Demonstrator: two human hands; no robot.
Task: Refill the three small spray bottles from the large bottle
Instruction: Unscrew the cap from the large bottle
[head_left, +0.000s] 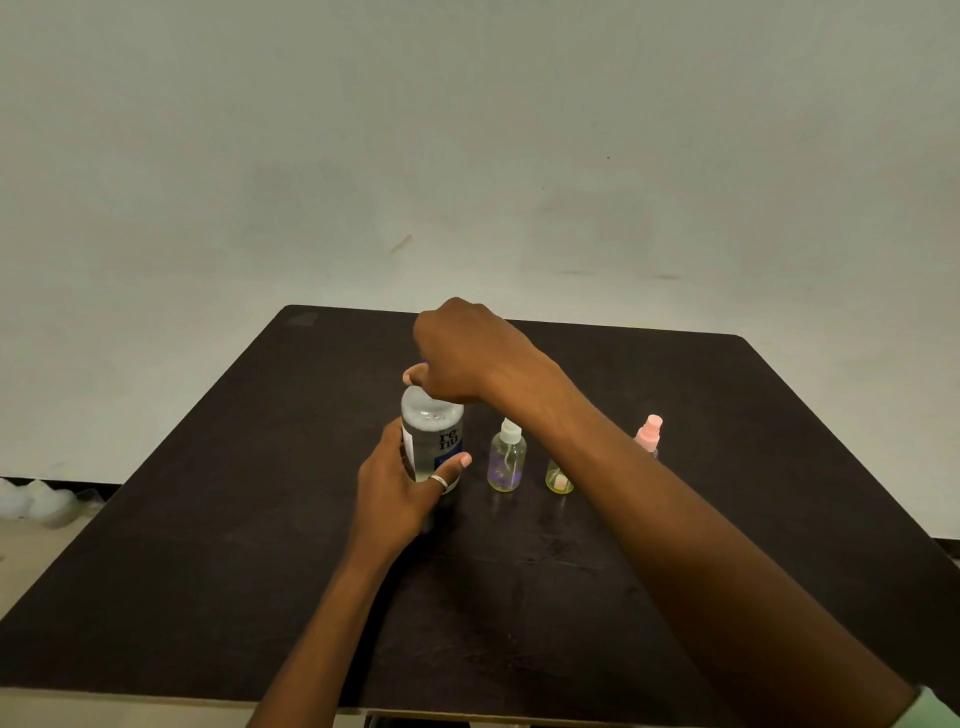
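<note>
Gripping large bottle (432, 441): left hand (400, 483) low, right hand (467, 358) atop.

— What is there apart from the work itself?
— A dark, nearly black table (208, 571) with rounded far corners, its surface faintly glossy.
— And behind it?
— A pale, greyish wall (467, 130), scuffed with a few small marks.
— Anything lower down?
— At the left edge, crumpled clear plastic (41, 501) lies on the floor by the wall.
</note>
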